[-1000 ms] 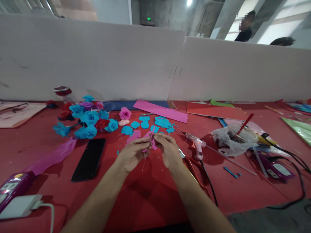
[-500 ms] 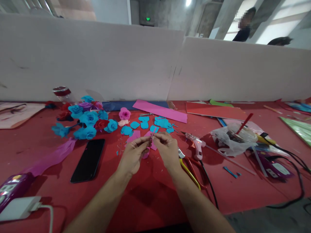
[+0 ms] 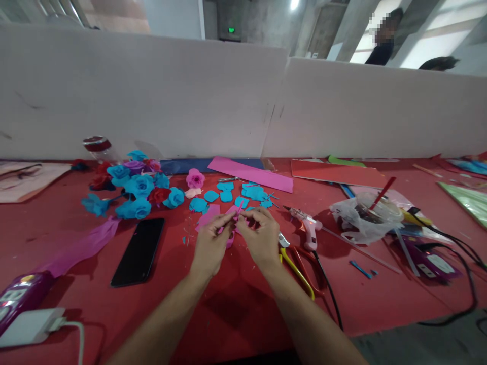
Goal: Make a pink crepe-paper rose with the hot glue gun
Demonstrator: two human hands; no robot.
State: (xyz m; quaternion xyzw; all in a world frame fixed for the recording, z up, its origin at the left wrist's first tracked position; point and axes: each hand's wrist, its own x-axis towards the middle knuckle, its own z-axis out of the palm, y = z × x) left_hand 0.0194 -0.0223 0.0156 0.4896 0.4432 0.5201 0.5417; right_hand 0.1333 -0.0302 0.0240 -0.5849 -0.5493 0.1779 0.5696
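My left hand (image 3: 213, 243) and my right hand (image 3: 259, 234) meet near the middle of the red table, fingertips almost touching. Both are closed in a pinch around a small, thin pink paper strip (image 3: 239, 208) that sticks up between them. Its lower part is hidden by my fingers. Pink paper pieces (image 3: 208, 215) lie under and beside my hands. Just beyond are several blue paper petals (image 3: 254, 191) and a pink paper flower (image 3: 195, 178). To the right of my right hand lie pliers with red and yellow handles (image 3: 299, 271) and a pink glue gun (image 3: 310, 228).
Blue, red and purple paper flowers (image 3: 139, 186) and a black phone (image 3: 139, 252) are on the left. A cup in a plastic bag (image 3: 357, 223) and cables (image 3: 472, 284) lie right. A white partition (image 3: 152, 96) stands behind; people are beyond it.
My left hand has turned slightly, with its fingers more upright. The pink strip has shifted a little between my fingertips. My right hand has barely moved.
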